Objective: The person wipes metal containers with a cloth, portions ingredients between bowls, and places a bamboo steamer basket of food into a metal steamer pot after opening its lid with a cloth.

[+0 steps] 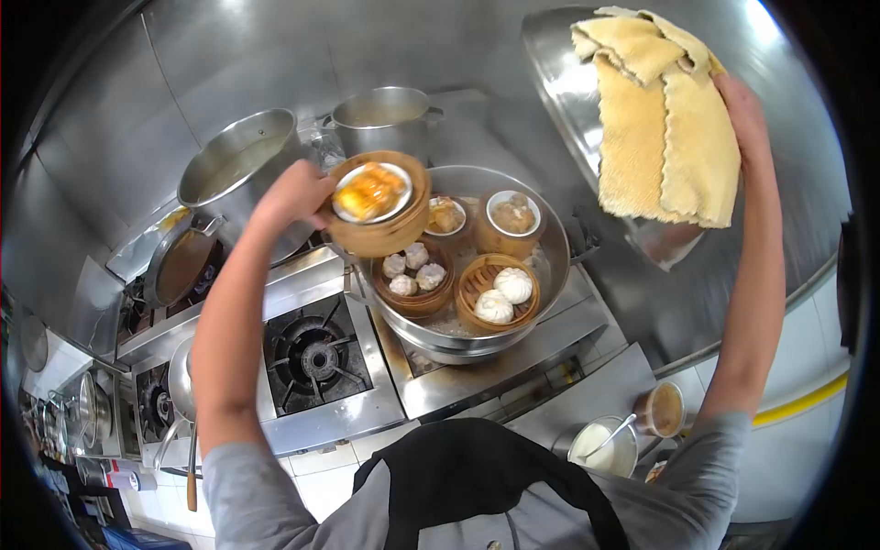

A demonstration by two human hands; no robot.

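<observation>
My left hand (301, 194) is closed on the rim of a bamboo steamer basket (376, 240), raised over the left side of a wide metal steamer pot (552, 252). A white dish of glossy orange food sits in that basket. Inside the pot are a basket of dumplings (414, 271), a basket with two white buns (502, 295), and small dishes of food (513, 213) in baskets behind. High on the right, my right hand (744, 119) grips a yellow cloth (669, 147) draped over a large metal lid (559, 69); some fingers are hidden behind the cloth.
Two tall pots (240, 160) stand at the back left, near a tilted pan (179, 261). A gas burner (319, 359) is left of the steamer. At lower right are a bowl of white liquid with a spoon (605, 445) and a tub of brown sauce (660, 410).
</observation>
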